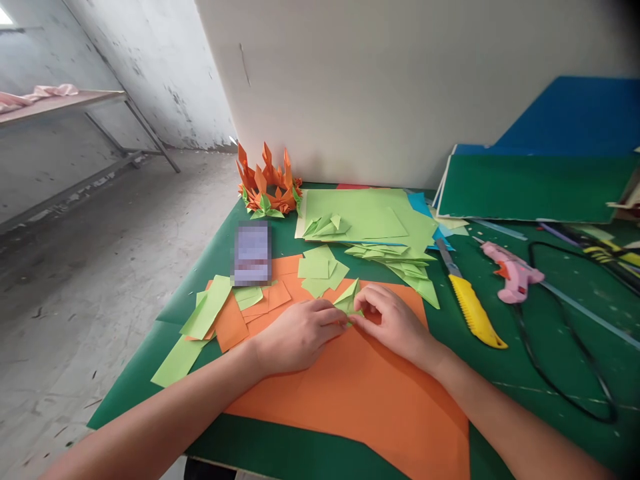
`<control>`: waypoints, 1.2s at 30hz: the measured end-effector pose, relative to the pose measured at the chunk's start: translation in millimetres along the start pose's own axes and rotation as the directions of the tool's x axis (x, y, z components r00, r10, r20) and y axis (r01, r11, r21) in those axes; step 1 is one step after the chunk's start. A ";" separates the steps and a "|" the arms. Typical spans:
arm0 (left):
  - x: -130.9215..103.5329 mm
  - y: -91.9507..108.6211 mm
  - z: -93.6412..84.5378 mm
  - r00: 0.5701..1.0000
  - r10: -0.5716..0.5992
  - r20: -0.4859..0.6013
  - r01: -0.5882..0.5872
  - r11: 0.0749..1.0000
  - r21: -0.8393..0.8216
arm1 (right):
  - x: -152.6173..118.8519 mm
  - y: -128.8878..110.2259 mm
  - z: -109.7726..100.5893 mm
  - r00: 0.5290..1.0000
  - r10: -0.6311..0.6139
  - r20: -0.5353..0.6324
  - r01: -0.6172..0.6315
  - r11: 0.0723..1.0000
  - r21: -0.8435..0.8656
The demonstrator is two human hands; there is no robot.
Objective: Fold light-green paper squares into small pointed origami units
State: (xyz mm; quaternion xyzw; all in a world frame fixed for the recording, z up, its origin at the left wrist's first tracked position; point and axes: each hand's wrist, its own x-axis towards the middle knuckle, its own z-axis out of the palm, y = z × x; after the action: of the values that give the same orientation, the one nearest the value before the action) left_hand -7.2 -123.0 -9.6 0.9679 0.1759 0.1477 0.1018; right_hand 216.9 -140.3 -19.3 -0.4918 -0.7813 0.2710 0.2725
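Observation:
Between my two hands is a small light-green paper piece [347, 299], folded to a point at its top. My left hand [307, 333] pinches its lower left side, while the fingertips of my right hand [393, 323] grip its right side. Both hands are just above a large orange paper sheet [345, 393]. Behind them lie light-green paper squares [315, 268]. To the left, light-green strips [206, 308] overlap small orange squares [265, 300]. My fingers cover part of the folded piece.
An orange folded-paper crown [267, 180] stands at the back left, near a blurred phone-like rectangle [253, 253]. Green sheets [360, 207] with folded pieces [410, 263] lie behind. On the right are a yellow utility knife [473, 307] and a pink glue gun [515, 273] with its black cord.

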 end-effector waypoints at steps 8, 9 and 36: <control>0.1 -0.1 1.2 0.999 0.008 -0.035 -0.010 0.999 -0.041 | -2.9 -3.1 -6.7 0.998 0.004 0.058 -0.006 0.999 0.036; 0.2 -0.2 1.1 0.999 0.014 -0.031 -0.015 0.999 -0.039 | -4.2 -2.7 -8.6 0.998 0.002 0.065 -0.005 0.999 0.046; 3.5 7.9 -7.9 0.998 -0.037 0.051 0.034 0.998 0.045 | -8.3 8.0 -9.9 0.998 0.054 -0.042 -0.050 0.995 0.087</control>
State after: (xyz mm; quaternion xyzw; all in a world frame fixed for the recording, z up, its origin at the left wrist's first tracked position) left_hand -4.1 -127.8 0.7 0.9702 0.1935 0.1167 0.0875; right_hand 231.7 -143.4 -19.2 -0.5057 -0.7498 0.3002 0.3033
